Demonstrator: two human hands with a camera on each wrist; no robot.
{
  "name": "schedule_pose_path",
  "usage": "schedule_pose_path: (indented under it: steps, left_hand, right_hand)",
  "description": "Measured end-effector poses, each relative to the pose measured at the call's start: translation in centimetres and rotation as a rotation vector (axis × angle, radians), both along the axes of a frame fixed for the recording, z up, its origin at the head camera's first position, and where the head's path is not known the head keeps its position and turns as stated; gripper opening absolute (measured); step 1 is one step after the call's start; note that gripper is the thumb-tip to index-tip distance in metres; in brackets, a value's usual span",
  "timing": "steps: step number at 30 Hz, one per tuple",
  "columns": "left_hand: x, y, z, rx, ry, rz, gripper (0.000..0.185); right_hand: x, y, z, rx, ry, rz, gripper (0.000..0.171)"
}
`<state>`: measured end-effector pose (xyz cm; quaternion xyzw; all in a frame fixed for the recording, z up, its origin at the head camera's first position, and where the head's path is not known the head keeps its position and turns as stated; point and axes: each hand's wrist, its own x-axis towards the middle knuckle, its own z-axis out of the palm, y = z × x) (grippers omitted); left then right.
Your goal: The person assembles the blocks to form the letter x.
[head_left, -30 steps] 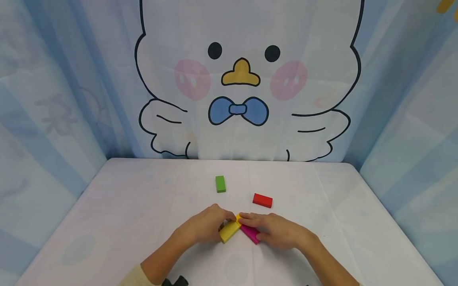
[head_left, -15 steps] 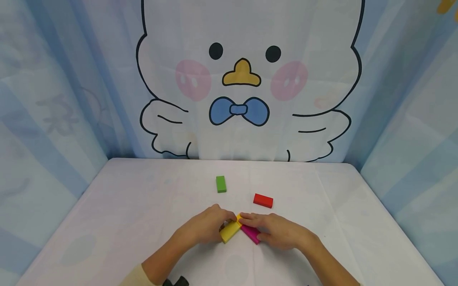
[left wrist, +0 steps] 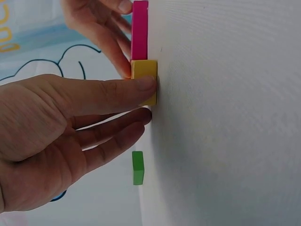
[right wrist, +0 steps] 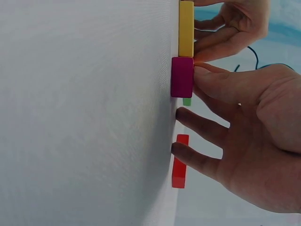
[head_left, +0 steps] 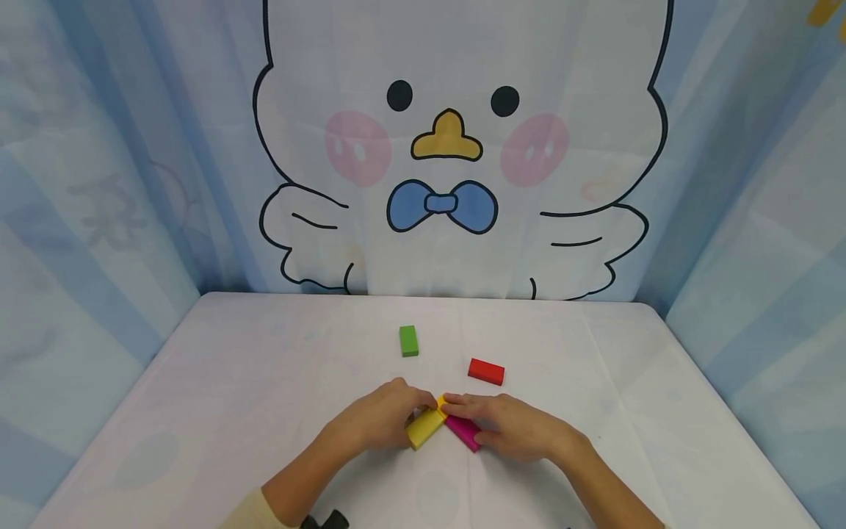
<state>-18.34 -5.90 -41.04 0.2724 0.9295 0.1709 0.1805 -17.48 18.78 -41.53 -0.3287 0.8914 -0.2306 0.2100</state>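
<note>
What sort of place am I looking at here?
Probably a small staged tabletop booth, not a lived-in room: a white-covered table, a cartoon bird backdrop with blue curtains, and a few coloured blocks such as the green block.

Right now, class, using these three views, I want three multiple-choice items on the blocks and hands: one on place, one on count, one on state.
1. Where does the small green rectangular block lie?
A. beyond both hands
B. under the left hand
C. on the red block

2. How many coloured blocks lie on the white table?
A. two
B. four
C. six

3. How do the yellow rectangular block and magenta rectangular block stand to each other?
A. stacked
B. far apart
C. ends meeting at an angle

Answers: 1 A, it lies alone beyond both hands. 2 B, green, flat red rectangular block, yellow, magenta. 3 C, left hand and right hand hold their ends together.
</note>
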Motion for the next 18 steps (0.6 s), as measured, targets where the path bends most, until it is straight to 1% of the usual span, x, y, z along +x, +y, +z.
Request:
schedule_pose_path:
  steps: [12, 15, 18]
  left_hand:
    - [0.05, -0.24, 0.09, 0.006, -0.006, -0.006, 0.058]
    - [-0.05, -0.40, 0.17, 0.012, -0.019, -0.017, 0.059]
    - [-0.13, -0.61, 0.37, 0.025, -0.051, -0.020, 0.061]
  right_hand:
    - [-0.07, 0.08, 0.00, -0.002, 0.005, 0.003, 0.059]
    - [-0.12, 0.14, 0.02, -0.002, 0.007, 0.008, 0.060]
    - [-0.19, 0.25, 0.01, -0.004, 0.011, 0.014, 0.059]
